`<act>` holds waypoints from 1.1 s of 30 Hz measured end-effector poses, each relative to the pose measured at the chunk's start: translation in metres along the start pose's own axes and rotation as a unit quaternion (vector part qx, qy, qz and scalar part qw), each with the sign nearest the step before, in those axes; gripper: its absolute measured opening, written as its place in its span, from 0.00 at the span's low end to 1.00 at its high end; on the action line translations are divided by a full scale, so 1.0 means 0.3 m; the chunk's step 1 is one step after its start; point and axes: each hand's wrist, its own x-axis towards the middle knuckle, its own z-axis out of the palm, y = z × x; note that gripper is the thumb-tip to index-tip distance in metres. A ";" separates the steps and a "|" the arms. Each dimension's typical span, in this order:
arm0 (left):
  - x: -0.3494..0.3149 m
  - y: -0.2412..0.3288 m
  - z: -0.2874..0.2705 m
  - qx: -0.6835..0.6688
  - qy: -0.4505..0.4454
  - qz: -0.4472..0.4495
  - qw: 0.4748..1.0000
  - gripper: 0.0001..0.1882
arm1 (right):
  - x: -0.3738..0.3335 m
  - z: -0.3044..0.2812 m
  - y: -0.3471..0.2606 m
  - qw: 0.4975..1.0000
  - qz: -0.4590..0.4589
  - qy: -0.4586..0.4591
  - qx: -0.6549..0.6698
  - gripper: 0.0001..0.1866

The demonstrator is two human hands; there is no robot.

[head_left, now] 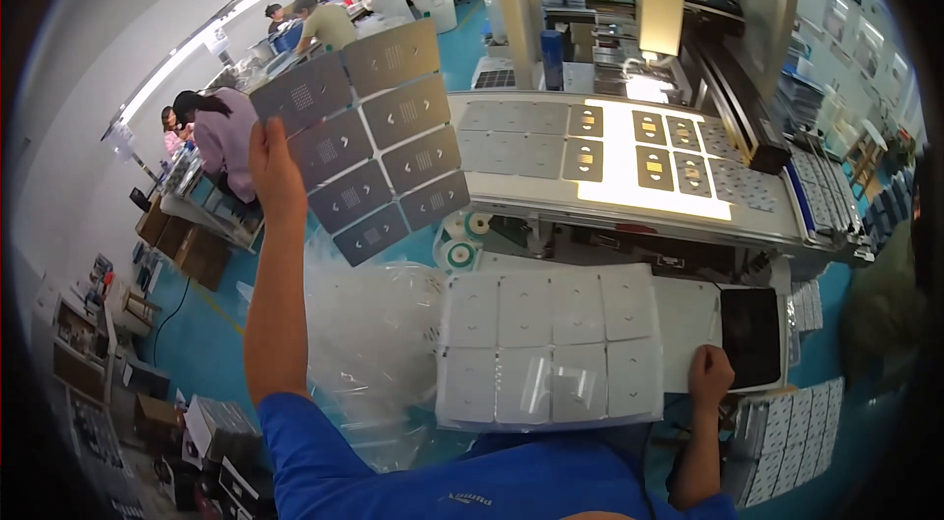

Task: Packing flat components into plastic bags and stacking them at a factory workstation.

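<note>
My left hand (275, 166) is raised and pinches the left edge of a sheet of dark grey panels (403, 117), held tilted in the air. The panels sit in two columns, with small arrow marks and dot patterns on them. My right hand (710, 377) is closed by the front left corner of a black flat pad (750, 335). A thin, light sliver rises from its fingers, too small to name. Between my arms, close to my body, lies a stack of white panel sheets (523, 309) under clear film.
Ahead stands a machine with a brightly lit worktable (618, 181) carrying grey panels, under a gantry rail (728, 107). Clear plastic film (374, 343) is bunched left of the white stack. More sheets (787, 441) stand at lower right. Several people work at benches far left.
</note>
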 end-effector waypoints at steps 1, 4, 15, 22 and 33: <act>0.064 -0.045 -0.009 0.058 -0.007 0.037 0.998 0.18 | -0.001 -0.006 -0.011 1.000 0.004 0.008 -0.003 0.05; 0.204 -0.191 0.000 -0.012 0.023 0.054 0.998 0.16 | -0.013 0.005 0.020 1.000 0.027 -0.004 -0.005 0.07; 0.498 -0.939 -0.275 0.093 0.267 -0.112 0.953 0.19 | 0.002 0.016 -0.007 0.999 0.039 -0.012 -0.003 0.06; 0.468 -1.627 -0.585 0.215 0.339 -0.304 0.864 0.22 | 0.031 0.022 -0.057 0.998 0.046 -0.033 -0.015 0.03; 0.734 -1.710 -0.684 0.624 0.043 -0.267 0.733 0.22 | 0.028 0.074 -0.022 0.998 0.045 -0.031 0.032 0.03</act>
